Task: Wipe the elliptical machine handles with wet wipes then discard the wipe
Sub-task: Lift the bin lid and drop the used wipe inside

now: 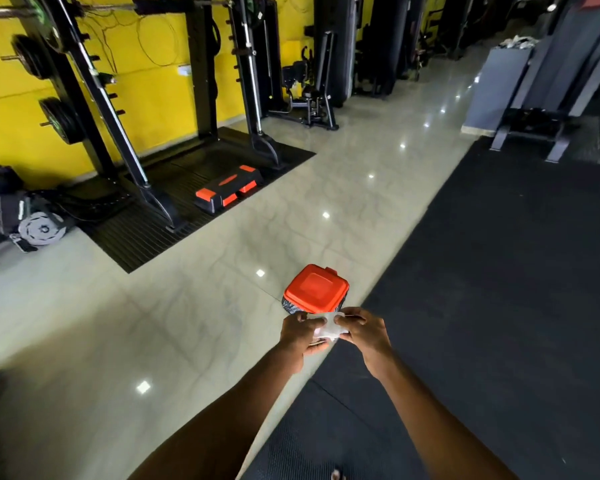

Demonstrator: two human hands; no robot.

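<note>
While I stand over the pale tiled floor (187,306), my left hand (300,332) has its fingers curled under and its thumb on top, pinching one end of the white wet wipe (326,330). The wipe sits bunched between my two hands, held in the air just in front of the red-lidded bin (315,289), which stands on the tiles at the edge of the black rubber mat (499,271). My right hand (362,330) mirrors the left, thumb and forefinger nipping the other end, its remaining fingers tucked beneath where I cannot see them. Both forearms reach forward and down, wrists close together. No elliptical handles are in view, so I judge I am at the discarding step, though this could be a fresh wipe being unfolded. The lid is down; dropping the wipe in calls for freeing one hand to lift it while the other holds the wipe.
</note>
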